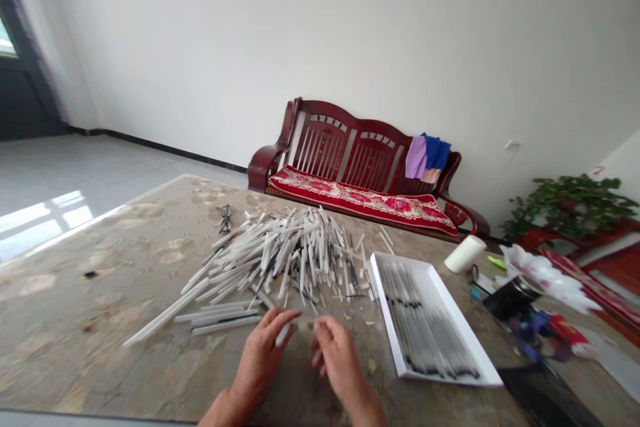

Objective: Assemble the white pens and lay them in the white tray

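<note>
A broad stone-patterned table (pixel 65 320) fills the lower view, and beyond it stands one dark red wooden bench (pixel 350 140) with a red floral cushion (pixel 360 197) and two or three folded cloths (pixel 425 157) over its right end. A single leafy potted plant (pixel 567 207) sits further right. On the table, one white rectangular tray (pixel 450 310) holds neat rows of thin tubes with black bands (pixel 425 320), too many and too close to count exactly. Left of the tray lies one large loose heap of white plastic tubes (pixel 295 253), many crossing each other and some showing black parts; they are also too many to count. Four or so longer tubes (pixel 220 318) lie apart at the heap's near edge. The left hand (pixel 260 360) is closed on one short white tube (pixel 283 335), just in front of the heap. The right hand (pixel 340 363) is beside it, its fingertips (pixel 315 325) at the tube's far end, though whether that grip is closed on the tube I cannot tell. Two pairs of glasses (pixel 225 219) (pixel 473 275), one white roll (pixel 465 253) and one black jar (pixel 513 297) also sit on the table.
</note>
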Tool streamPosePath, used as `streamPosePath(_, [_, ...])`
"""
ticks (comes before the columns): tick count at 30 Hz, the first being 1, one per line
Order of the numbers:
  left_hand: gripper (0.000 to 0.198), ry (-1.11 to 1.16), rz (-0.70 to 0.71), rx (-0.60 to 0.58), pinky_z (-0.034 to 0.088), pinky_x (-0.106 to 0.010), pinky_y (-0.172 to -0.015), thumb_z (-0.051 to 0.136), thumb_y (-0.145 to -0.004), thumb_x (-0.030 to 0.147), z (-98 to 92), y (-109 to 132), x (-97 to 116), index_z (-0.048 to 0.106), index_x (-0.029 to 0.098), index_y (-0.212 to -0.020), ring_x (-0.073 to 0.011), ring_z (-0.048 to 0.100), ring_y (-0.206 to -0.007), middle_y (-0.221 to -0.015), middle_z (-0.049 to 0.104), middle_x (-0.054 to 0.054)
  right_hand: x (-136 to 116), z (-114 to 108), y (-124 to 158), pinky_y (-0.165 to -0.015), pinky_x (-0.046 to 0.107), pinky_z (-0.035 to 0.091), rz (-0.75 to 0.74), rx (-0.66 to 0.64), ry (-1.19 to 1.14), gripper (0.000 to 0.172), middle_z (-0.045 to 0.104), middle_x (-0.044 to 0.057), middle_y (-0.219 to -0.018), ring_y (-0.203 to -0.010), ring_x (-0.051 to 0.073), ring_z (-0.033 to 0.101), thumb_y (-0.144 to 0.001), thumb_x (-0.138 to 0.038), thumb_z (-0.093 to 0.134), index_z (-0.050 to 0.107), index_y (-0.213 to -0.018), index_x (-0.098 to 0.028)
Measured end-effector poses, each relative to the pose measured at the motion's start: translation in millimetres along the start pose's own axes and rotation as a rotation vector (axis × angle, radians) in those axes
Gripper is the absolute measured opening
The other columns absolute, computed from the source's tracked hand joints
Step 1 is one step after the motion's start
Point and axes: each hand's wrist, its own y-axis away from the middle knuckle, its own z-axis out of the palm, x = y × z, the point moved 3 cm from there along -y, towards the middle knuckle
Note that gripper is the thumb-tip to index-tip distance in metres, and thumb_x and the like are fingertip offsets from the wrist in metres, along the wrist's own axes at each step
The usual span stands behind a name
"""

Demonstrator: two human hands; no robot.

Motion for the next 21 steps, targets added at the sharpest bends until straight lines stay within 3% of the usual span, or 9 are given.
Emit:
streamPosePath(2, [0.021, 0.024, -0.029, 0.055, 0.052, -0.03, -0.073, 0.062, -0.081, 0.035, -4.3, -2, 0, 0.078, 0.026, -0.091, -0.0218, 0.066, -0.076, -0.08, 0.067, -0.004, -4, -29, -18, -0.065, 0.026, 0.053, -0.189, 0.258, 0.254, 0.022, 0.067, 0.004, -0.084, -0.081, 0.02, 0.068, -0.089, -0.031, 0.05, 0.066, -0.1, -0.021])
streamPosePath(3, [0.023, 0.06, -0.06, 0.072, 0.053, -0.03, -0.07, 0.061, -0.081, 0.038, -6.0, -3, 0, 0.077, 0.024, -0.089, -0.0213, 0.065, -0.073, -0.078, 0.067, -0.004, -4, -39, -27, -0.077, 0.03, 0.053, -0.246, 0.319, 0.393, 0.02, 0.068, 0.005, -0.09, -0.094, 0.022, 0.067, -0.086, -0.024, 0.054, 0.067, -0.099, -0.023])
streamPosePath(5, [0.03, 0.17, -0.149, 0.102, 0.053, -0.03, -0.065, 0.061, -0.081, 0.046, -8.4, -4, -1, 0.075, 0.021, -0.089, -0.02, 0.064, -0.065, -0.074, 0.068, -0.003, -2, -50, -44, -0.085, 0.031, 0.051, -0.297, 0.312, 0.633, 0.024, 0.068, 0.006, -0.098, -0.1, 0.023, 0.065, -0.081, -0.014, 0.056, 0.069, -0.098, -0.025])
streamPosePath(7, [0.037, 0.302, -0.245, 0.126, 0.053, -0.031, -0.063, 0.064, -0.078, 0.053, -8.9, -5, -3, 0.073, 0.019, -0.089, -0.0193, 0.064, -0.061, -0.07, 0.069, -0.003, 2, -54, -56, -0.084, 0.03, 0.051, -0.305, 0.24, 0.805, 0.026, 0.068, 0.006, -0.099, -0.096, 0.022, 0.066, -0.081, -0.009, 0.055, 0.07, -0.095, -0.025])
streamPosePath(11, [0.045, 0.544, -0.364, 0.165, 0.054, -0.03, -0.06, 0.072, -0.069, 0.058, -6.6, -6, -5, 0.066, 0.018, -0.09, -0.0211, 0.068, -0.068, -0.073, 0.071, -0.004, 7, -57, -65, -0.084, 0.03, 0.05, -0.337, 0.205, 0.928, 0.022, 0.069, 0.006, -0.093, -0.093, 0.021, 0.066, -0.084, -0.009, 0.054, 0.069, -0.085, -0.024])
streamPosePath(13, [0.046, 0.625, -0.406, 0.182, 0.055, -0.029, -0.059, 0.076, -0.066, 0.056, -5.3, -6, -6, 0.064, 0.018, -0.089, -0.0217, 0.069, -0.071, -0.073, 0.071, -0.003, 3, -60, -62, -0.085, 0.031, 0.05, -0.401, 0.255, 0.825, 0.019, 0.07, 0.006, -0.092, -0.092, 0.021, 0.065, -0.087, -0.013, 0.053, 0.068, -0.084, -0.024])
streamPosePath(16, [0.048, 0.71, -0.469, 0.191, 0.055, -0.028, -0.058, 0.081, -0.06, 0.053, -4.1, -6, -8, 0.063, 0.018, -0.086, -0.0209, 0.07, -0.07, -0.072, 0.07, -0.001, -7, -63, -46, -0.083, 0.034, 0.052, -0.484, 0.411, 0.438, 0.017, 0.072, 0.007, -0.094, -0.089, 0.021, 0.067, -0.092, -0.03, 0.052, 0.067, -0.095, -0.022])
streamPosePath(21, [0.051, 0.831, -0.558, 0.192, 0.053, -0.023, -0.056, 0.088, -0.052, 0.047, -4.0, -7, -9, 0.064, 0.016, -0.084, -0.0173, 0.07, -0.068, -0.071, 0.071, 0.0, -14, -44, -12, -0.061, 0.03, 0.057, -0.335, 0.577, -0.283, 0.037, 0.073, 0.008, -0.09, -0.069, 0.018, 0.068, -0.09, -0.048, 0.055, 0.06, -0.11, -0.017])
